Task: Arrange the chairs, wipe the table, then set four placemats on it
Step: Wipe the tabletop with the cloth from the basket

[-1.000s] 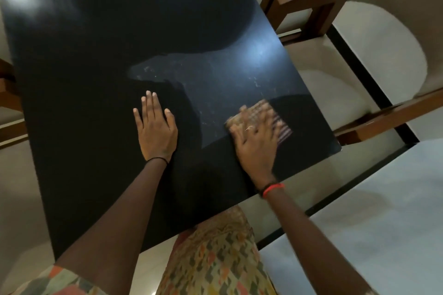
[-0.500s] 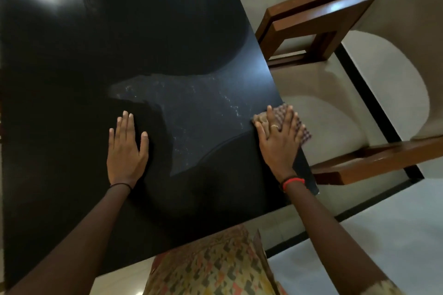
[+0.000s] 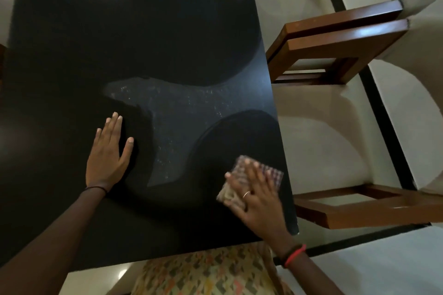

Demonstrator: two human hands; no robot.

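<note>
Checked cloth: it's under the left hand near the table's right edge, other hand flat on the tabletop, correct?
No. The head view shows the checked cloth under the right hand, not the left. It is near the right edge of the table, and the left hand lies flat on it.

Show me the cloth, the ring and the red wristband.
Cloth [image 3: 274, 175]: head view, its checked far corner.
Ring [image 3: 246, 194]: head view, the band's visible top.
Red wristband [image 3: 296, 255]: head view, middle of the red strand.

One table [image 3: 143, 31], two chairs [image 3: 323, 139] [image 3: 342, 19], one checked cloth [image 3: 271, 172], two hands [image 3: 107, 153] [image 3: 259, 196]
</note>
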